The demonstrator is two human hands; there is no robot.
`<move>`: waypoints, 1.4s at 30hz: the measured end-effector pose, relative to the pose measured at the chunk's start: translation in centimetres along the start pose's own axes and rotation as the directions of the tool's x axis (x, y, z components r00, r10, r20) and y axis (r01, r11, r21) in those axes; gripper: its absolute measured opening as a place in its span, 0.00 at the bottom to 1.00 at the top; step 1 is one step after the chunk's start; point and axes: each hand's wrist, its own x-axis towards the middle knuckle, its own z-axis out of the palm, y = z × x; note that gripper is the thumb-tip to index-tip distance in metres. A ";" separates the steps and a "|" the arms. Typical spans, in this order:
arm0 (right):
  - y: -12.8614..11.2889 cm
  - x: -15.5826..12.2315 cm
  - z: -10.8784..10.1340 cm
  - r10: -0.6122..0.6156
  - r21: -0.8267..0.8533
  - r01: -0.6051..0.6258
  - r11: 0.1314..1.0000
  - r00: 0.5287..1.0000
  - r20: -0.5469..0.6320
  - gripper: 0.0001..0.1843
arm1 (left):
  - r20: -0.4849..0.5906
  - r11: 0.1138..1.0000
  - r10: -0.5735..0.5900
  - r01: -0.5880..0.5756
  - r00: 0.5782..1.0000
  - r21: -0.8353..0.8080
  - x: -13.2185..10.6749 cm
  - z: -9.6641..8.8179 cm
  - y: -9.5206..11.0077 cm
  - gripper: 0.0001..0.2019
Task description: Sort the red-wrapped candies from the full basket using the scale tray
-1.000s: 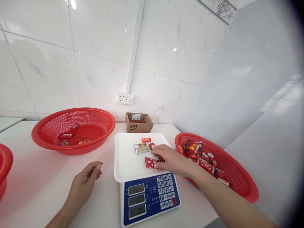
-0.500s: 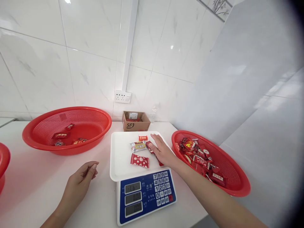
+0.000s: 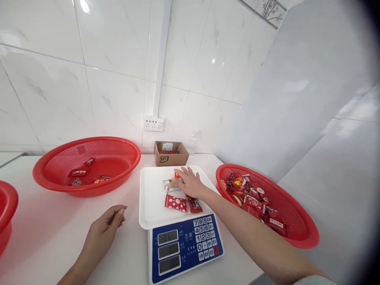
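Note:
My right hand (image 3: 190,183) is over the white tray (image 3: 151,200) of a blue digital scale (image 3: 187,247), fingers spread. Its fingers cover part of a small orange-red packet (image 3: 177,174) and a white-and-yellow packet (image 3: 172,186); whether they touch is hard to tell. A red dotted packet (image 3: 176,202) and a dark red packet (image 3: 194,205) lie nearer the scale's display. Left of the scale, my left hand (image 3: 107,225) hovers over or rests at the table, fingers curled in and thumb against them, with nothing visible in it.
A red plastic basket (image 3: 59,154) with a few wrapped snacks stands on the left. Another red basket (image 3: 297,206) on the right holds many packets. A cardboard box (image 3: 172,159) sits behind the tray, by the tiled wall. Part of a third basket (image 3: 7,206) shows at far left.
My right hand has shifted left across the tray, over the orange-red and white-and-yellow packets. The dark red packet near the display now shows more. My left hand keeps its curled pose.

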 end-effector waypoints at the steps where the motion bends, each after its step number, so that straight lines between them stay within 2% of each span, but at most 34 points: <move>1: 0.1 0.0 0.0 -0.016 0.007 0.016 1.000 1.000 0.026 0.40 | 0.009 1.000 0.002 -0.002 1.000 0.005 0.0 0.0 0.0 0.22; 7: 0.3 -2.7 0.1 -0.121 0.020 0.120 0.993 0.991 0.064 0.38 | 0.016 1.000 0.006 -0.006 1.000 0.008 -0.2 0.1 0.1 0.22; 12: 0.2 -4.6 -0.1 -0.275 0.045 0.271 0.961 0.953 0.127 0.37 | 0.018 1.000 0.015 -0.015 1.000 0.023 -0.1 0.3 -0.3 0.22; 17: 0.8 -5.3 -0.5 -0.324 0.092 0.316 0.944 0.943 0.078 0.32 | -0.003 1.000 0.001 0.000 1.000 0.028 0.0 0.1 -0.2 0.23; 19: 1.7 -6.1 -0.8 -0.274 0.117 0.273 0.955 0.962 -0.007 0.32 | -0.012 1.000 -0.001 0.001 1.000 0.028 0.0 0.0 -0.2 0.23; 21: 3.4 -7.4 -1.2 -0.157 0.151 0.179 0.972 0.976 -0.149 0.31 | -0.017 1.000 0.003 -0.002 1.000 0.029 0.0 0.0 -0.2 0.23; 23: 5.7 -9.1 -1.4 0.004 0.193 0.050 0.980 0.962 -0.273 0.30 | -0.017 1.000 0.002 -0.002 1.000 0.031 0.0 0.0 -0.2 0.22; 25: 8.1 -11.0 -1.4 0.165 0.221 -0.093 0.971 0.927 -0.336 0.29 | -0.016 1.000 -0.005 0.005 1.000 0.024 -0.1 0.0 -0.1 0.22; 28: 11.1 -13.3 -0.9 0.402 0.197 -0.357 0.913 0.865 -0.300 0.29 | -0.023 1.000 -0.016 0.016 1.000 0.004 -0.1 0.1 0.0 0.23; 30: 12.0 -14.3 -0.5 0.513 0.135 -0.495 0.858 0.824 -0.241 0.29 | -0.029 1.000 -0.022 0.022 0.999 0.001 0.0 0.2 0.1 0.23; 32: 12.1 -14.7 -0.2 0.550 0.054 -0.552 0.832 0.807 -0.214 0.29 | -0.034 1.000 -0.019 0.020 0.999 0.004 0.0 0.2 0.0 0.22; 36: 11.5 -14.6 0.1 0.537 -0.068 -0.564 0.823 0.811 -0.230 0.30 | -0.026 1.000 -0.001 0.002 1.000 0.024 -0.1 0.3 0.0 0.23; 39: 11.3 -14.5 0.2 0.551 -0.097 -0.585 0.805 0.798 -0.245 0.31 | -0.016 0.998 0.007 -0.006 1.000 0.056 -0.4 0.5 0.1 0.24; 42: 11.3 -14.6 0.2 0.536 -0.105 -0.574 0.812 0.805 -0.256 0.31 | -0.001 0.997 0.037 -0.036 0.999 0.074 -0.5 0.7 -0.1 0.24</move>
